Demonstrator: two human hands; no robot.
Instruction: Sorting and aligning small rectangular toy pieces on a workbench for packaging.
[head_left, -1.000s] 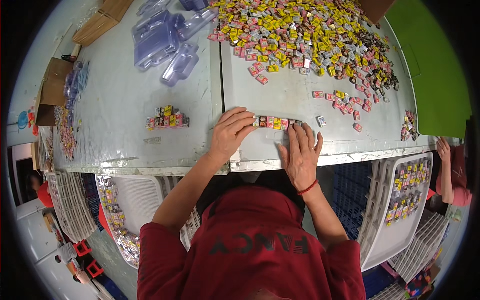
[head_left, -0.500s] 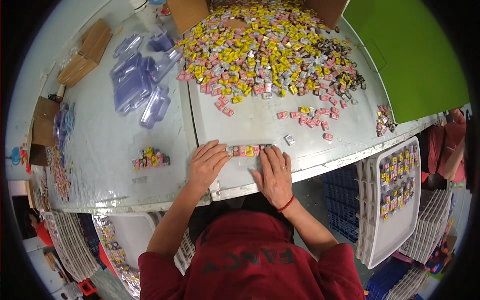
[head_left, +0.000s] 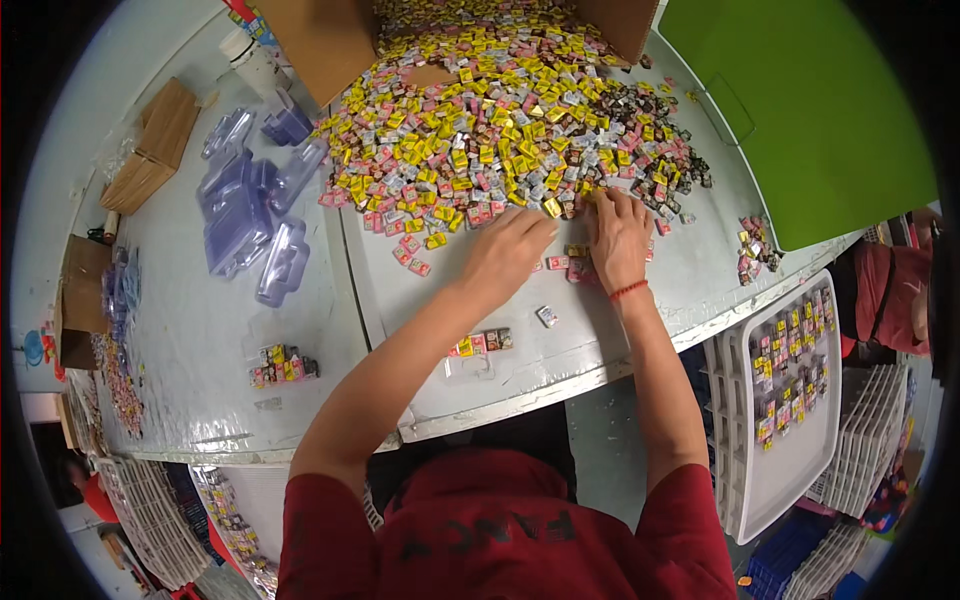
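Both my hands are at the near edge of a big heap of small printed blocks (head_left: 470, 130) in yellow, pink, grey and dark brown. My left hand (head_left: 510, 255) is closed, fingertips bunched beside a yellow block (head_left: 552, 207); what they pinch is hidden. To its right, my right hand (head_left: 620, 240), with a red cord at the wrist, curls its fingers down among the blocks, their tips hidden. Below my left forearm lies a short row of blocks (head_left: 485, 342) in a clear plastic piece. A single whitish block (head_left: 546, 316) rests between the forearms.
Clear purplish plastic shells (head_left: 240, 215) lie at the left, with a small group of blocks (head_left: 283, 366) nearer me. A cardboard box (head_left: 320, 45) stands behind the heap. A green board (head_left: 800, 120) is at the right, above stacked white trays (head_left: 790, 400) holding filled packs.
Both hands have let go of the row of blocks at the table's near edge and reached forward to the heap. The view has shifted forward a little.
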